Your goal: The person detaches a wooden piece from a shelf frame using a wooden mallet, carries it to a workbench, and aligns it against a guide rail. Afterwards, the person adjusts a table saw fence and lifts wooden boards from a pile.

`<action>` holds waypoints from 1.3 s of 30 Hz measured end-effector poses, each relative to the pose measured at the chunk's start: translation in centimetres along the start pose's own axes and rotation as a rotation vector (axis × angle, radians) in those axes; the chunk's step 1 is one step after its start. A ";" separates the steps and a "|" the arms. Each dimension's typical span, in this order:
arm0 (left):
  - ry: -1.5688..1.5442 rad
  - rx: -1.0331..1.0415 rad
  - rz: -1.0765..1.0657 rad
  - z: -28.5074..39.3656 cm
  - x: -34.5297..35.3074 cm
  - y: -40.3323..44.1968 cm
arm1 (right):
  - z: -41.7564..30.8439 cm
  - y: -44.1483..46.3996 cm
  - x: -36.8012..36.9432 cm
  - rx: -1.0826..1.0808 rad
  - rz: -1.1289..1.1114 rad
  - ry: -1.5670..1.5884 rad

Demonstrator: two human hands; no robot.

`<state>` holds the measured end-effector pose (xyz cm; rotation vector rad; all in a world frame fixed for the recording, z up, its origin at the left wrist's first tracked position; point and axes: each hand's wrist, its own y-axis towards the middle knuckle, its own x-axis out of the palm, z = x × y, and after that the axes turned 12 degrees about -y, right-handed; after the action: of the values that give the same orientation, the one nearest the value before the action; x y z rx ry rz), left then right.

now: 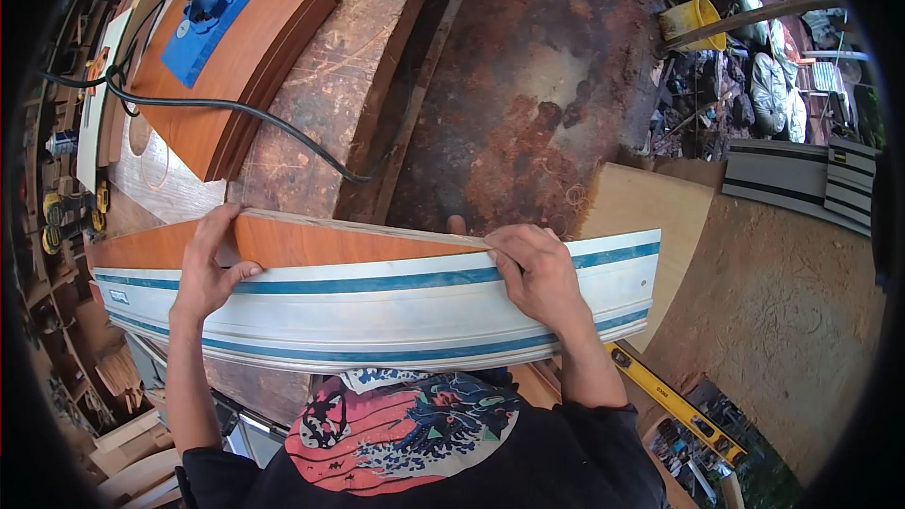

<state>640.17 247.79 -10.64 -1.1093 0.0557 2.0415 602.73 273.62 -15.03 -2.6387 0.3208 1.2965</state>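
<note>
A long white guide rail with blue stripes [377, 320] lies across the front of my body, over a reddish-brown wooden board [320, 243]. Its far part shows as a wedge beyond the rail. My left hand [209, 269] grips the board near its left end, fingers over the far edge and thumb by the rail. Toward the right, my right hand [537, 273] closes around the far edge where board and rail meet, thumb on the near side. The fingertips of both hands are partly hidden behind the edge.
At upper left, a blue jig plate [215, 9] rests on stacked brown panels [240, 85] on a worn workbench [320, 47]. A black cable [283, 123] crosses them. A yellow spirit level [674, 401] lies lower right; a yellow bucket [698, 24] stands upper right.
</note>
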 end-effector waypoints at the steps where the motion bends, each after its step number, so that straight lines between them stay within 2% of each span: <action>1: -0.002 0.003 -0.001 0.0 0.0 0.0 | 0.0 0.0 0.0 -0.005 0.004 0.000; 23: -0.089 0.053 0.004 -0.3 -0.3 -0.1 | -0.5 0.5 -0.5 -0.007 -0.024 -0.009; 31: -0.048 0.066 0.044 0.1 -0.1 -0.2 | -0.6 0.7 -0.3 -0.080 0.052 -0.027; 39: -0.010 0.076 -0.015 0.5 -0.4 -0.1 | -0.6 0.5 0.0 -0.078 0.073 -0.022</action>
<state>640.01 247.78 -10.06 -1.0499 0.1188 2.0150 603.05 273.03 -14.71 -2.6985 0.3739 1.3859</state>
